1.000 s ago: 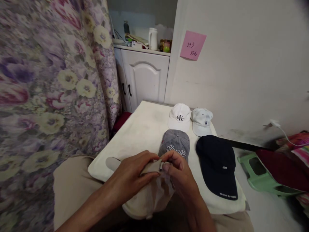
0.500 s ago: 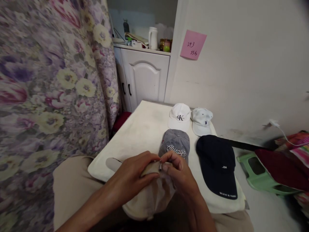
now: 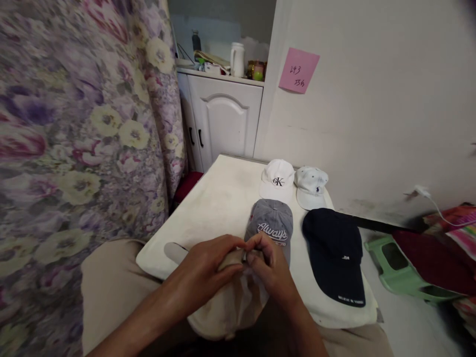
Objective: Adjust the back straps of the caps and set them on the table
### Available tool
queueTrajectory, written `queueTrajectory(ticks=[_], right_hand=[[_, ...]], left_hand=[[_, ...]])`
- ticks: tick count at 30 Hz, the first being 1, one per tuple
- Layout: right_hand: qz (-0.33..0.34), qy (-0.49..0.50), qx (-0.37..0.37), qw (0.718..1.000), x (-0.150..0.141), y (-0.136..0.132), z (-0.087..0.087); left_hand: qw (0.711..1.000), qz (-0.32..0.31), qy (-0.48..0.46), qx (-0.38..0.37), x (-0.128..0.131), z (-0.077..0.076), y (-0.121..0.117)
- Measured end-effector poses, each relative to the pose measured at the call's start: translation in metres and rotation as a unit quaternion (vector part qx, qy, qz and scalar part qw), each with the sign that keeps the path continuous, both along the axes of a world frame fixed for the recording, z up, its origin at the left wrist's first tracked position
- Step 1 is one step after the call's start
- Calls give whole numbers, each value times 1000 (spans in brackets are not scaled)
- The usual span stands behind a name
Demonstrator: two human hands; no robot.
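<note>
Beige cap (image 3: 217, 312) has its strap (image 3: 233, 258) between fingers (image 3: 229, 272).

**Left-hand grip (image 3: 208, 260) and right-hand grip (image 3: 272, 263) pinching, close together**

Left forearm (image 3: 148, 311), bare, slants up from lower left; back of grip uppermost, left index finger (image 3: 231, 242) above left thumb (image 3: 228, 272), both reaching rightward. Right forearm (image 3: 302, 317), bare, rises from lower right; right fingers (image 3: 266, 243) curled, right thumb (image 3: 258, 264) bent. Fingertip contact between sides unconfirmed.
</note>
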State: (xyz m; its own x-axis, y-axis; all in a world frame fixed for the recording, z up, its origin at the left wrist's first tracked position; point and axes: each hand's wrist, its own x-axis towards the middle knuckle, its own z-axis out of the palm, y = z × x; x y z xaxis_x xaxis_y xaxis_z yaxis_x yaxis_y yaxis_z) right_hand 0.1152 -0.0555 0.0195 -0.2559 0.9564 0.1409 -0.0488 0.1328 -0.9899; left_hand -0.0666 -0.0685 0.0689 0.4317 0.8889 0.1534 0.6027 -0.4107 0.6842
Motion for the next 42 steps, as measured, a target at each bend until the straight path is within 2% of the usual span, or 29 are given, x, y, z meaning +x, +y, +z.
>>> queueTrajectory(ticks=[3, 8, 14, 20, 26, 29, 37, 42], right_hand=[[43, 39, -29, 998, 6, -2, 2], [31, 37, -48, 998, 9, -3, 5], [50, 60, -74, 994, 9, -2, 0], [1, 44, -47, 998, 7, -2, -5], [75, 133, -99, 983, 19, -4, -10], [82, 130, -95, 984, 20, -5, -5], [12, 113, -40, 993, 2, -13, 2], [32, 112, -43, 992, 7, -17, 4]], left_hand=[[1000, -3, -6, -8, 1, 0, 1], [1000, -6, -4, -15, 3, 0, 2], [1000, -8, 4, -16, 3, 0, 2], [1000, -13, 7, -20, 7, 0, 3], [999, 4, 26, -33, 2, 5, 2], [999, -2, 20, -41, -1, 7, -1], [999, -22, -18, -41, -1, 5, -12], [999, -25, -23, -37, -5, 4, -11]])
